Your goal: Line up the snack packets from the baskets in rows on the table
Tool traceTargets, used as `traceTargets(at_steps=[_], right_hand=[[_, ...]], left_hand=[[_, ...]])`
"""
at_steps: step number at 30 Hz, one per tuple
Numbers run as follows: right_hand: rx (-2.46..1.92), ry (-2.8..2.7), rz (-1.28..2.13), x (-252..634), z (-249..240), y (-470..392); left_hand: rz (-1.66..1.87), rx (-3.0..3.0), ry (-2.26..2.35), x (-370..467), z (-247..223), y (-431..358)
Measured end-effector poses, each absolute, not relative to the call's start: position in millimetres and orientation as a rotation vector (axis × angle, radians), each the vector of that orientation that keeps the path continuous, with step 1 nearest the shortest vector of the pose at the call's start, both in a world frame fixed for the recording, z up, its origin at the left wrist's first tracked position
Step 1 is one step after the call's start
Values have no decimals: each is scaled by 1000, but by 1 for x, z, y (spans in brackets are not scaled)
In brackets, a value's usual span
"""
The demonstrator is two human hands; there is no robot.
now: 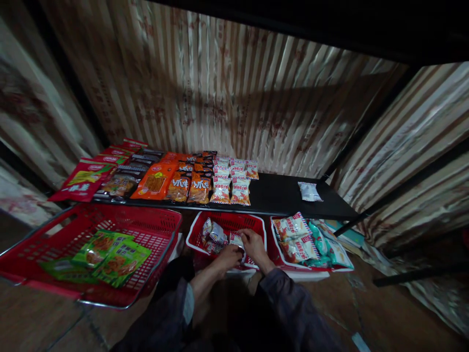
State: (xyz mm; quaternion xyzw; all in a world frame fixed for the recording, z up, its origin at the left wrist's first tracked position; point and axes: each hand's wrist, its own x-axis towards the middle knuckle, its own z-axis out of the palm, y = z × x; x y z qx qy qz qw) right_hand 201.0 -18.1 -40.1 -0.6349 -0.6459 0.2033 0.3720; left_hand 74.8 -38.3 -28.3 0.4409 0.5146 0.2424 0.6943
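Observation:
Both of my hands are inside the middle red basket [227, 218] with a white rim. My right hand [253, 245] pinches the upper edge of a small white snack bag [235, 239]. Curled at that bag's lower edge is my left hand [229, 257]; its fingertips are partly hidden. Several more small snack bags [215, 233] lie in the basket's left part, some with their silvery backs up. On the black shelf [271, 193] just behind, white-and-orange snack bags [241, 189] of similar look stand in short rows.
Left, a large red basket [161, 225] holds green snack packs [122, 261]. Right, another basket [274, 239] holds white-and-orange bags [293, 237] and teal packs [322, 244]. Red, dark and orange packs [154, 180] line the shelf's left. One bag [309, 191] lies alone at its right. Dark posts [373, 210] frame it.

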Motion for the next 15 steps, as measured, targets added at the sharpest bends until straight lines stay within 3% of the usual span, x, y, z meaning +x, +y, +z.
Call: traceTargets(at_steps=[8, 15], right_hand=[[-1448, -1673, 576, 169, -63, 12], [-1390, -1582, 573, 201, -87, 24]], left_hand=[[573, 916, 1276, 54, -44, -32], [615, 857, 1127, 85, -62, -6]])
